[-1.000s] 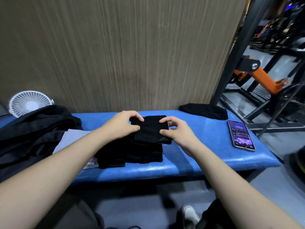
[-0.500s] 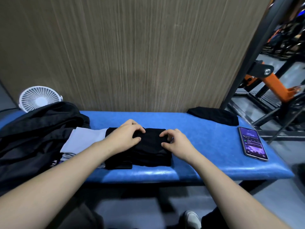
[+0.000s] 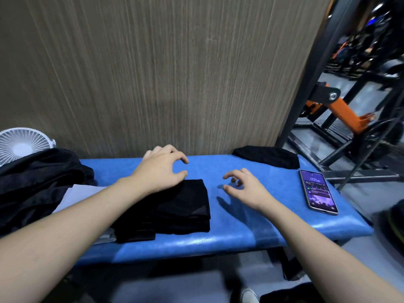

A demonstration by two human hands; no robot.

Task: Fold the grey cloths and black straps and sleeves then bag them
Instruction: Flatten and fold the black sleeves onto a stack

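Observation:
A folded stack of black sleeves (image 3: pixel 175 211) lies on the blue bench (image 3: pixel 240 235), partly over a folded grey cloth (image 3: pixel 85 193). My left hand (image 3: pixel 161 169) hovers above the stack's far left corner, fingers loosely curled, holding nothing. My right hand (image 3: pixel 244 186) hangs over the bare bench just right of the stack, fingers loosely curled and empty. Another black sleeve (image 3: pixel 266 156) lies unfolded at the bench's far right. A black bag (image 3: pixel 35 182) slumps at the left end.
A phone (image 3: pixel 318 191) with a lit screen lies near the bench's right end. A white fan (image 3: pixel 21 143) stands behind the bag. A wood-grain wall backs the bench. Black and orange gym machines (image 3: pixel 341 110) stand to the right.
Both hands have let go of the black stack and lifted off it. The left hand moved up and back, the right hand moved off to the right.

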